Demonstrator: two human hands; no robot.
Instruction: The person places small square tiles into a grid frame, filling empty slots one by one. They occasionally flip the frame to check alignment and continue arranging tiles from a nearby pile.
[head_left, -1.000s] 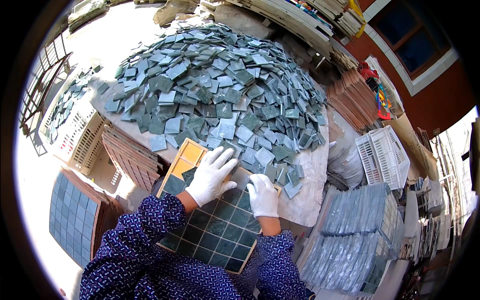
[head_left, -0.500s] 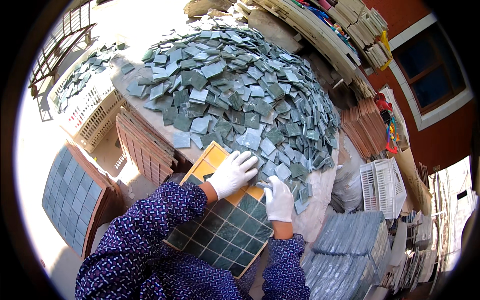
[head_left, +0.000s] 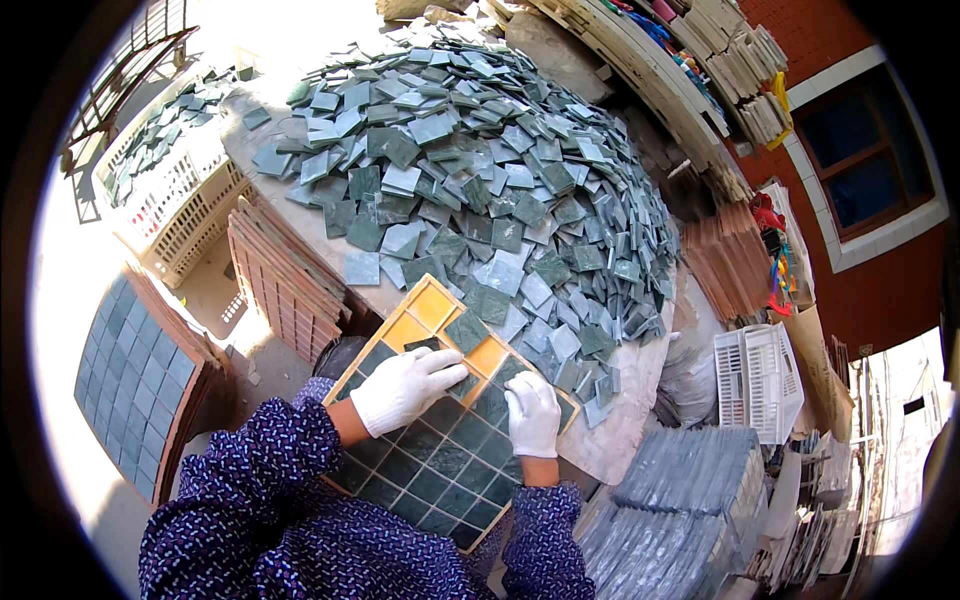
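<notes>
A shallow yellow tray (head_left: pixel 432 303) with a grid of square cells lies tilted in front of me, most of its nearer cells filled with dark green stone tiles (head_left: pixel 447 457). My left hand (head_left: pixel 408 388), in a white glove, reaches over the tray with its fingers together and bent around a small green tile (head_left: pixel 464 386). My right hand (head_left: pixel 532 412), also gloved, is at the tray's right side. Its fingers are curled closed over the filled cells, and their tips are partly hidden. One loose tile (head_left: pixel 466 331) rests across the far cells.
A big heap of loose square tiles (head_left: pixel 480 190) spreads just beyond the tray. At left stand stacked filled trays (head_left: pixel 135 375), stacked reddish trays (head_left: pixel 290 285) and a crate (head_left: pixel 195 215). At right are a white basket (head_left: pixel 757 385) and plastic-wrapped stacks (head_left: pixel 680 500).
My left hand has drawn back from the heap over the tray. My right hand has moved left and nearer, onto the filled cells. A loose tile now shows on the tray's far part.
</notes>
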